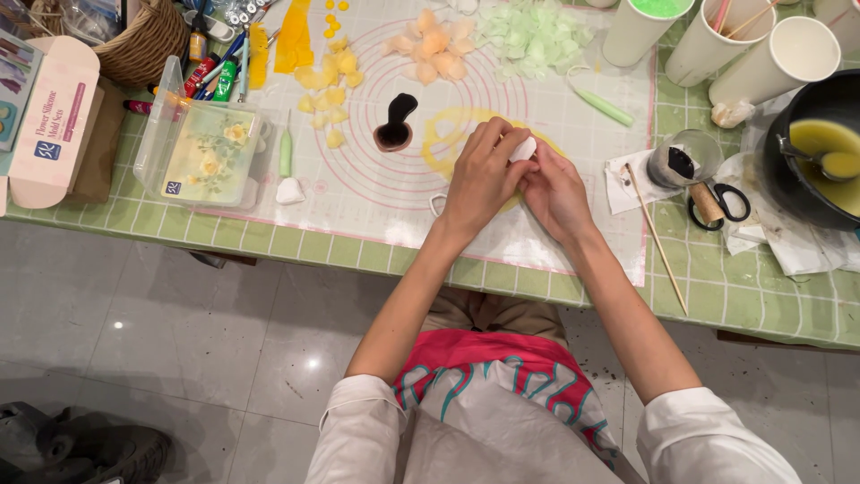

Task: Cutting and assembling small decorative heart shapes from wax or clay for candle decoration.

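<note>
Two hands, left hand (481,179), right hand (555,193), pinching white mould (523,149), over silicone mat (376,193)

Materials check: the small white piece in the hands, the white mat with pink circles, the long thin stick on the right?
Small white piece, pinched between left hand and right hand: looks like matte wax or soft clay, opaque; can't tell which.
White mat with pink circles: probably silicone or plastic sheet, lying flat with a slight sheen.
Long thin stick: likely wood or bamboo, pale tan, straight, matte.

bright overhead light | glare spots on floor (116,324) | sharp, edges slightly bowed
</note>
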